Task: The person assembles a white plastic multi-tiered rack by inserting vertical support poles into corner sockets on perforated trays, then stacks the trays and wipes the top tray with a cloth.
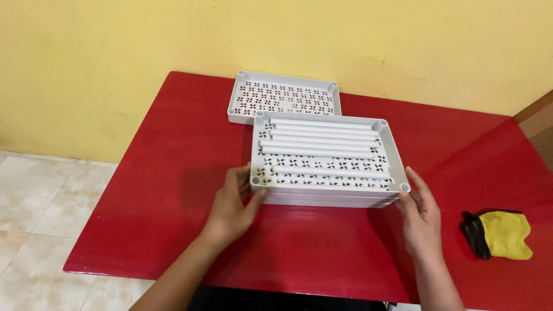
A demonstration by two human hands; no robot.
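- A stack of white perforated plastic trays [328, 193] lies flat at the middle of the glossy red bench [173, 173], its long axis running 9 to 3 o'clock and its open side up.
- Loose white plastic tubes [319, 141] lie inside the top tray, parallel to that long axis, most of them bunched toward 12 o'clock.
- The left hand [230, 210] holds the stack's near corner at 9 o'clock, its grip clamped there with the thumb against the front edge and the fingers up the side.
- The right hand [422, 216] grips the near corner at 3 o'clock, fingers pressed to the side wall.
- A single white perforated tray [282, 95] sits at 12 o'clock, touching or partly under the stack.
- A crumpled yellow and black cloth [500, 234] lies well apart at 4 o'clock.
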